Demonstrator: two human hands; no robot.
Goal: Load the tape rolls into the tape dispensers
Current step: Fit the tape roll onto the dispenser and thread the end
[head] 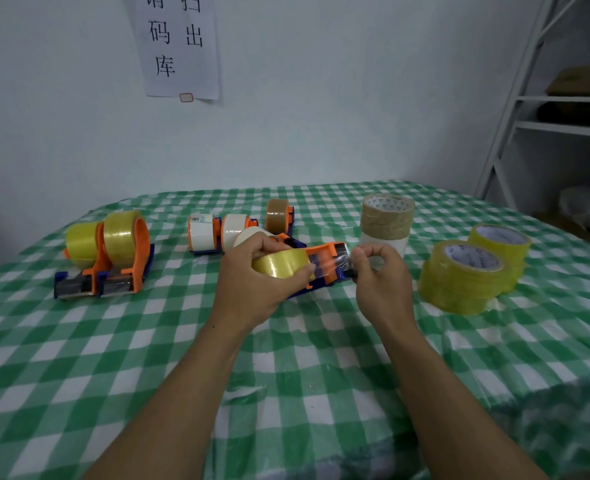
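Tape roll (280, 266), translucent yellow, clasped by left hand (248, 289), end pinched by right hand (380, 282)

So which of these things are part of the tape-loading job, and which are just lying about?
Job: left hand and right hand holding the orange-blue dispenser with its yellow tape roll; loaded dispensers; spare yellow rolls; brown rolls.
Lying about: wall notice; white shelving.
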